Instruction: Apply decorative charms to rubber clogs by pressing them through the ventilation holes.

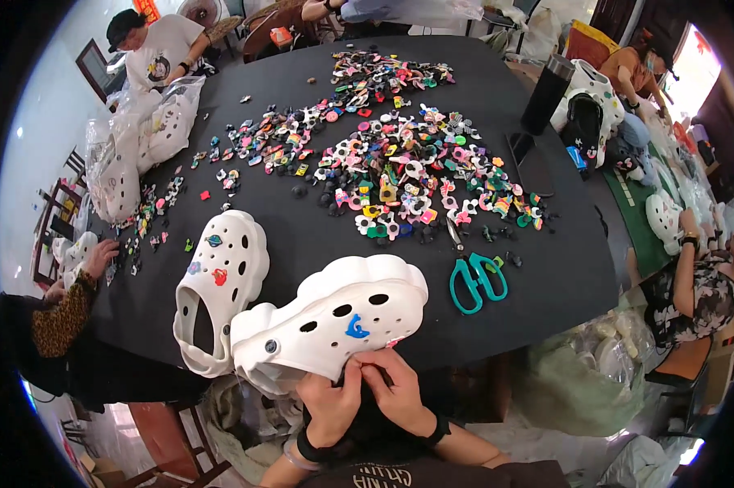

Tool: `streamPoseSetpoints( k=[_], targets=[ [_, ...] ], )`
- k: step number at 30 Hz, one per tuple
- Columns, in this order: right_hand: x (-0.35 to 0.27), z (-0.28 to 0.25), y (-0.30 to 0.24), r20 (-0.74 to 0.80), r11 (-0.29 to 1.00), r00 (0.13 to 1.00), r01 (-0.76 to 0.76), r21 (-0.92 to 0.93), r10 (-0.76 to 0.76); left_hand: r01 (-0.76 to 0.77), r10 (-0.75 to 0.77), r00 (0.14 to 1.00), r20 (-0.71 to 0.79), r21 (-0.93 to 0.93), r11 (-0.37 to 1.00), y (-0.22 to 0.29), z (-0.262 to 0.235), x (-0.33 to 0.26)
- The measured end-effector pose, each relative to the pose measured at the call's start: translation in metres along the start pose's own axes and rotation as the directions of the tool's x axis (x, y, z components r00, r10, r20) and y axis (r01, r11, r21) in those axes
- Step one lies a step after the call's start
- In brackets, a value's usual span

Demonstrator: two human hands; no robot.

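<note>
Held clog (334,321): white foam, thick wavy sole, lifted just off the near edge of the black table (302,236), toe pointing right; one blue charm (356,328) seated among its holes.
Handling: judged light, springy rather than stiff, not fragile; smooth upper probably a little slippery; best gripped by the chunky sole or the side rim.
Left hand (330,407): fingers curled up under the clog's lower side, pressing against it, thumb close to the other hand.
Right hand (395,390): fingertips pinched together at the clog's lower rim; anything small between them too hidden to tell.
Second clog (219,285): lying on the table just left of the held one, several charms fitted.
Scissors (475,279): teal handles, near the table's near right edge.
Charm pile (399,175): many-coloured, spread across the table's middle.
</note>
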State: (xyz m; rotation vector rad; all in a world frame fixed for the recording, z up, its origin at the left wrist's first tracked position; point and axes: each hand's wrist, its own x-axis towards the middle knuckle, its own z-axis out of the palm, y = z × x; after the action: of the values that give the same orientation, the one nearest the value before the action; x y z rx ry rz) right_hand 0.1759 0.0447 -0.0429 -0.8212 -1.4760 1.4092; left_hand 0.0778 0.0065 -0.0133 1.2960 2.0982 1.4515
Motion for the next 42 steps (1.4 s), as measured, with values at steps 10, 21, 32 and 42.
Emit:
streamPoseSetpoints(
  k=[10,21,32,42],
  targets=[
    [-0.004,0.009,-0.001,-0.159,0.987,0.981,0.089,-0.132,-0.11,0.019,-0.018,1.0,0.008,-0.038,0.999,0.003,-0.002,0.004],
    [0.011,-0.005,-0.017,-0.033,0.946,0.991,0.115,-0.304,-0.131,0.085,-0.085,0.996,0.009,-0.109,0.99,0.002,-0.003,0.0],
    [0.024,-0.009,-0.047,0.147,0.577,0.977,0.208,-0.79,-0.151,-0.036,0.036,0.999,-0.003,0.009,0.999,-0.006,-0.006,-0.007],
    [0.07,-0.019,-0.064,0.638,0.355,0.77,0.593,-0.723,0.014,-0.104,0.115,0.991,-0.074,0.14,0.985,-0.009,0.0,-0.004]
  ],
)
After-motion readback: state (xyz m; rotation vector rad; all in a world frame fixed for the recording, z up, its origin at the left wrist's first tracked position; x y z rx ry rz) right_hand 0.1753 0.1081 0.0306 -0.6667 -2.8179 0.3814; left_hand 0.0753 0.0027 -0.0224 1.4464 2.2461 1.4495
